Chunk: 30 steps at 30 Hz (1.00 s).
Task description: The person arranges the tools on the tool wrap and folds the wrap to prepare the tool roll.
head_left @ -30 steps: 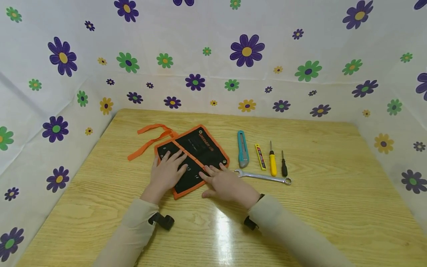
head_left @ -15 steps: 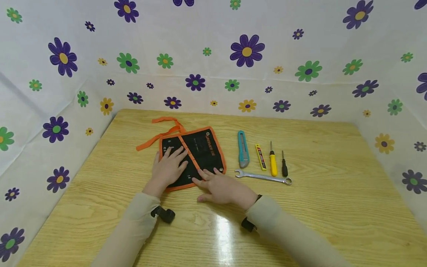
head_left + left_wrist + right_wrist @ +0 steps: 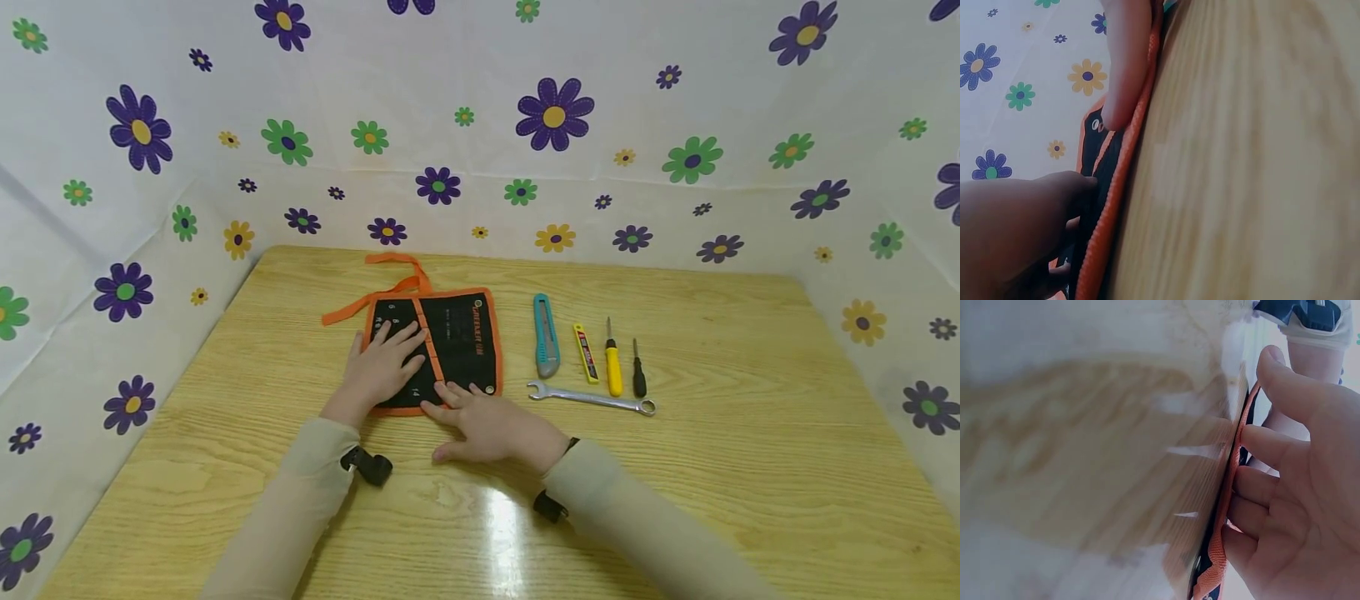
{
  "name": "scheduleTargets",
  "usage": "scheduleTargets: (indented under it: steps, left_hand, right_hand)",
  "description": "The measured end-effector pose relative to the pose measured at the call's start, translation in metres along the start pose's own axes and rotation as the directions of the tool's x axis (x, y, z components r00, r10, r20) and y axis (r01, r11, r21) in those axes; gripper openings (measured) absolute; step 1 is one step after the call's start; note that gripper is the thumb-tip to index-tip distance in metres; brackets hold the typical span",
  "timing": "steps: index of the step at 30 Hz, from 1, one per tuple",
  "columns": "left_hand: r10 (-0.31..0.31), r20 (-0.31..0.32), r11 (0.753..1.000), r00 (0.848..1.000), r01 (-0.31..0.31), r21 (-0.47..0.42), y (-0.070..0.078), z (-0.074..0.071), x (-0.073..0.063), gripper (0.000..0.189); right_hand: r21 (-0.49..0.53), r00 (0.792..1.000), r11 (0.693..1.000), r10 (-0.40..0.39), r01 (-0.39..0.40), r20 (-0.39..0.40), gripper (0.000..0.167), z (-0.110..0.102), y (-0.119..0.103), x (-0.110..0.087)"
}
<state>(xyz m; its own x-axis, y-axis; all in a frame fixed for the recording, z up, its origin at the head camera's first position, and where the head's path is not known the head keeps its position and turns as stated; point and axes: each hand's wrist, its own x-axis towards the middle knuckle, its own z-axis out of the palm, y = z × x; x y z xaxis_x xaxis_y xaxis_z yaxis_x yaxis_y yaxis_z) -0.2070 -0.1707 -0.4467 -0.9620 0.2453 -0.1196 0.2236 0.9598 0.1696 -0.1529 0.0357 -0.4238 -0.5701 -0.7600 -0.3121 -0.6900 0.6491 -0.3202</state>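
A black tool roll (image 3: 459, 333) with orange trim lies spread flat on the table in the head view. Printed numbers run along its pocket side, and two orange tie straps (image 3: 375, 298) trail from its far left edge. My left hand (image 3: 382, 367) rests on the pocket side with its fingers spread. Along the near edge, my right hand (image 3: 491, 427) touches the roll with extended fingertips, its thumb out over the wood. The right wrist view shows the right hand's fingers (image 3: 1254, 487) at the orange edge binding (image 3: 1230, 481). Part of the pockets is hidden under the left hand.
Right of the roll lie a teal utility knife (image 3: 547, 337), a small yellow case (image 3: 587, 354), a yellow-handled screwdriver (image 3: 613, 367), a black-handled screwdriver (image 3: 639, 377) and a combination wrench (image 3: 592, 399). Flowered cloth (image 3: 465, 142) hangs behind the wooden table (image 3: 750, 433).
The tool roll has turned clockwise under both hands, so its edges now sit nearly square to the table. Its straps have swung rightward and away. Both hands have shifted slightly; the loose tools stay put.
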Motion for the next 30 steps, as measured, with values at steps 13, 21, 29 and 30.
scheduleTargets:
  steps: [13, 21, 29, 30]
  left_hand:
    - [0.06, 0.044, 0.998, 0.997, -0.06, -0.009, -0.007, -0.006, 0.007, 0.054]
    - [0.082, 0.007, 0.996, 0.997, -0.082, -0.027, -0.012, 0.001, 0.001, 0.058]
    - [0.104, -0.125, 0.982, 0.987, -0.122, -0.144, -0.021, 0.009, -0.014, 0.062]
    - [0.108, -0.138, 0.979, 0.985, -0.13, -0.16, -0.022, 0.01, -0.016, 0.063]
  right_hand:
    - [0.057, 0.999, 0.998, -0.031, 0.031, 0.011, 0.074, -0.004, 0.001, 0.001]
    - [0.08, 0.993, 0.99, -0.115, 0.115, -0.016, 0.066, -0.007, 0.006, -0.003]
    - [0.069, 0.967, 0.992, -0.085, 0.105, -0.24, 0.046, -0.013, 0.017, -0.026]
    - [0.075, 0.961, 0.993, -0.064, 0.088, -0.269, 0.044, -0.013, 0.019, -0.029]
